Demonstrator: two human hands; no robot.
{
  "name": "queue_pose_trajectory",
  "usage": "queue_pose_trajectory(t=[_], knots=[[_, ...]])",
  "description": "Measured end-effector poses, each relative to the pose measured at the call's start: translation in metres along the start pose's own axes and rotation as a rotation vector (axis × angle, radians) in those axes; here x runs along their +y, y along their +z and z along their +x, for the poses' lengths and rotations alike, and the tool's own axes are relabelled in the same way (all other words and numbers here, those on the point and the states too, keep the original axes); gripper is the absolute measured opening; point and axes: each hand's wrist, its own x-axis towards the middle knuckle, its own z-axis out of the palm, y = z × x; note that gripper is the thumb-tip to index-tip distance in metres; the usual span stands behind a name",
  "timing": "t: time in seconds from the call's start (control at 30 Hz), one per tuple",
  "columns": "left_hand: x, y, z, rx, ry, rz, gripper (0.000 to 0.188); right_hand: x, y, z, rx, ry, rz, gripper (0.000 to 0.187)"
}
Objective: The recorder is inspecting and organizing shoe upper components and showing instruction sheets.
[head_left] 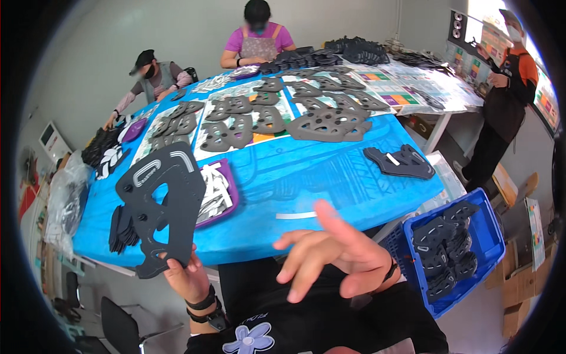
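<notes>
My left hand (187, 280) grips the lower edge of a dark grey foam cut-out panel (181, 194). The panel stands up before me, with openings through it and pale curved strips near its top. Over the table's near edge my right hand (339, 253) hangs with fingers apart and nothing in it. Just beyond those fingers a white strip (296, 216) lies on the blue table cover (277, 177). Partly behind the panel is a purple tray (233, 192) of white strips. A stack of dark pieces (122, 230) shows left of the panel.
More dark panels (401, 162) lie at the table's right. A blue basket (495, 236) of similar pieces stands by my right side. Grey cut-outs (327, 124) cover printed sheets farther back. Two people (259, 47) (150, 82) sit across the table; another person (501, 106) stands at right.
</notes>
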Motion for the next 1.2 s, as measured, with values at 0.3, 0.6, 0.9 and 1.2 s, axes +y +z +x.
queue_pose_trajectory(t=[0.3, 0.6, 0.9, 1.2], knots=[[-0.001, 0.006, -0.001, 0.042, -0.019, 0.009, 0.023, 0.007, 0.017, -0.012, 0.191, -0.065, 0.285, 0.06], [0.005, 0.001, -0.005, 0.243, -0.116, -0.211, 0.023, -0.01, 0.023, -0.015, -0.277, -0.758, 0.992, 0.061], [0.043, 0.077, 0.01, 0.152, -0.149, -0.542, 0.036, 0.14, 0.024, -0.031, 0.473, 0.518, 1.048, 0.086], [0.049, 0.01, 0.001, 0.175, 0.024, -0.365, 0.03, 0.013, 0.048, 0.001, -0.453, -0.273, 0.448, 0.081]])
